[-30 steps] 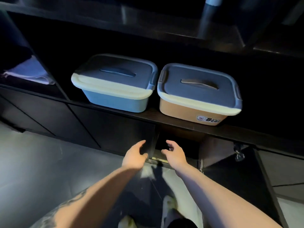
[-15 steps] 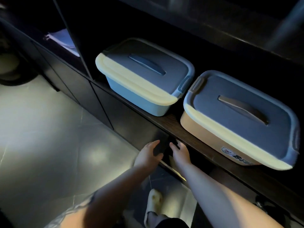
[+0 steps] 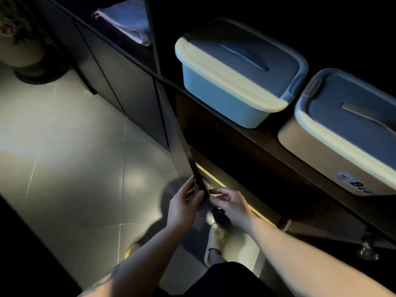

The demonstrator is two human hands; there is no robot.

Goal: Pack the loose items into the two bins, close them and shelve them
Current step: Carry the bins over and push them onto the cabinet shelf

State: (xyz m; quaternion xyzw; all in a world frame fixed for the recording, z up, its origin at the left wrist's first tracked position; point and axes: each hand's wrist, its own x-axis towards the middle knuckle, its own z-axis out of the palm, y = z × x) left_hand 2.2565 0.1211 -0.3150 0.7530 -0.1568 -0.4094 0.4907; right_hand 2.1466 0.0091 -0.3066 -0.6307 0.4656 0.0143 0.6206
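Bins [image 3: 240,73] sat lidded and shelved; I'd swung the cabinet door [image 3: 182,142] open, left hand [image 3: 184,204] pinching its edge, right hand [image 3: 230,203] curled at its corner.

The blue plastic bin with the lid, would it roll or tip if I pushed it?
The blue plastic bin probably slides rather than rolls: its base looks flat and wide on the dark shelf. Tipping seems unlikely; it's low and squat.

The tan bin [image 3: 334,151] runs off the right edge — its label [image 3: 355,185] is cut short, unreadable; the cabinet interior [image 3: 246,179] is lost in dark.
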